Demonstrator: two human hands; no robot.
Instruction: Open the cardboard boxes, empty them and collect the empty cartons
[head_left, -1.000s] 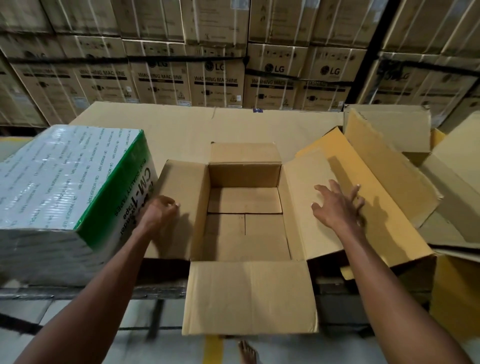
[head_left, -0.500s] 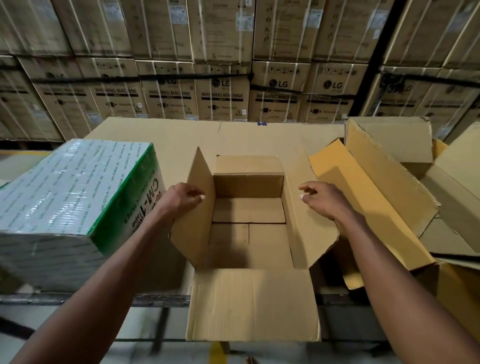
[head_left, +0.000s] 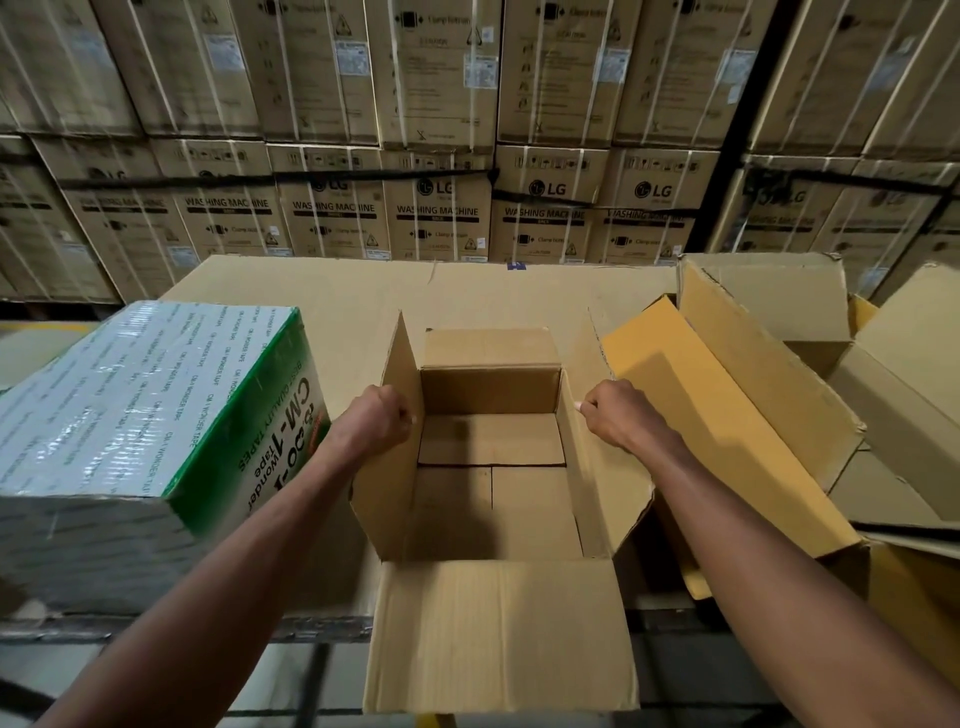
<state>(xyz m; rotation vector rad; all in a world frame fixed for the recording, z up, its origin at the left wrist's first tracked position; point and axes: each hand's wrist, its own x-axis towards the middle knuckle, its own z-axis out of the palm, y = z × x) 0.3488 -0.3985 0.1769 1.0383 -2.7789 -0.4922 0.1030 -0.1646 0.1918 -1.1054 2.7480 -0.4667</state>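
Note:
An open brown cardboard box (head_left: 491, 499) stands in front of me on a cardboard-covered table (head_left: 363, 291). Its inside is bare down to the bottom flaps. My left hand (head_left: 376, 418) is closed on the box's left side flap, which stands upright. My right hand (head_left: 621, 415) is closed on the right side flap, also raised. The near flap (head_left: 498, 634) hangs toward me over the table edge and the far flap stands at the back.
A shrink-wrapped green and white tape carton (head_left: 140, 431) sits close on the left. Opened empty cartons (head_left: 737, 395) lie piled on the right. Stacked washing machine boxes (head_left: 441, 208) form a wall behind the table.
Both side flaps lay flat outward a second ago. My hands have gripped them and swung them up to vertical. The view has tilted up slightly.

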